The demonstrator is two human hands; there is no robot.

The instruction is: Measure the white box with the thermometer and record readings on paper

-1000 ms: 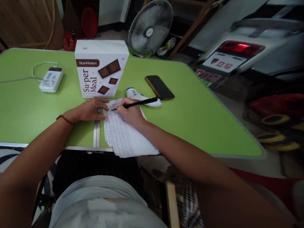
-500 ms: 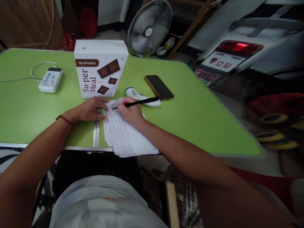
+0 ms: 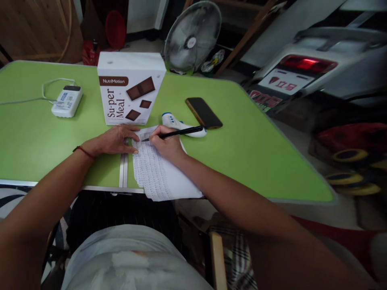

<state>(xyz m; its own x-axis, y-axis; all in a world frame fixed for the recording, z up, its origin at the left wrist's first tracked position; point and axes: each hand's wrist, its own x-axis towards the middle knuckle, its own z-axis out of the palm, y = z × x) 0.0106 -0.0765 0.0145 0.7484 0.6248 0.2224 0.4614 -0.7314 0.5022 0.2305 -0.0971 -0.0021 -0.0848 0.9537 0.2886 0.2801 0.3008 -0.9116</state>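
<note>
Sheets of paper [image 3: 157, 173] covered on their left part with rows of small handwriting lie at the table's front edge, slightly overhanging it. In my right hand [image 3: 167, 144] is a black pen [image 3: 181, 132], its tip against the upper left of the top sheet. My left hand [image 3: 118, 139] rests flat with fingers apart, the fingertips touching the paper's left edge. Just behind my hands stands a white NutriMotion box [image 3: 130, 92], upright. A white and blue thermometer gun [image 3: 173, 122] lies beyond the pen, partly hidden by it.
A smartphone [image 3: 204, 112] lies right of the box on the green table [image 3: 256, 153]. At the left sits a white adapter [image 3: 68, 101] with a cable. Behind the table stand a fan [image 3: 193, 36] and a white scooter [image 3: 290, 76].
The pen tip has moved slightly down on the sheet, with my right hand still gripping it. The whole view has shifted a little; my left hand stays in place.
</note>
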